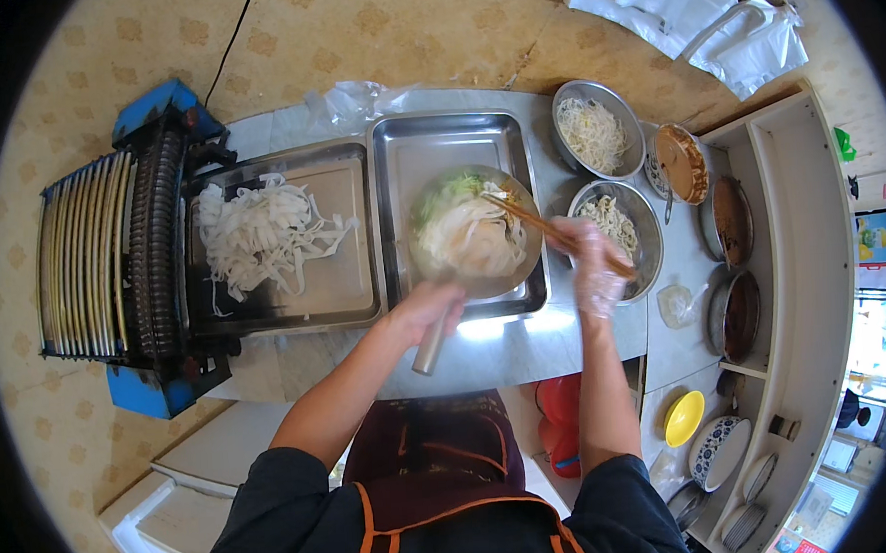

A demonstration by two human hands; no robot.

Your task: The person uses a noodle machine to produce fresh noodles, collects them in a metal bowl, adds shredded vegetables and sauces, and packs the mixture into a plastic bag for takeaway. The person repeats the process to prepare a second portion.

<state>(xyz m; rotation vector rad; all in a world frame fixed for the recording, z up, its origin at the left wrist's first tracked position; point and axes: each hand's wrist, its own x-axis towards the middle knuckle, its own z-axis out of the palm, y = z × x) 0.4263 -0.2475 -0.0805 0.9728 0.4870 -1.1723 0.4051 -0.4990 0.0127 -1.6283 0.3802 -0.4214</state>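
Observation:
My left hand grips the handle of a round metal pan, holding it over a rectangular stainless steel tray. White flat noodles, shredded green vegetable and brown sauce lie together in the pan, partly blurred. In a clear plastic glove, my right hand is closed around wooden chopsticks, whose tips reach into the noodles. Just beyond that hand stands a steel bowl of pale strips, partly hidden by it.
Left is a tray of cut white noodles, beside a roller cutting machine. Bean sprouts fill another bowl. Sauce pots line the right, near a yellow bowl and white shelf. Plastic bags hang at the wall.

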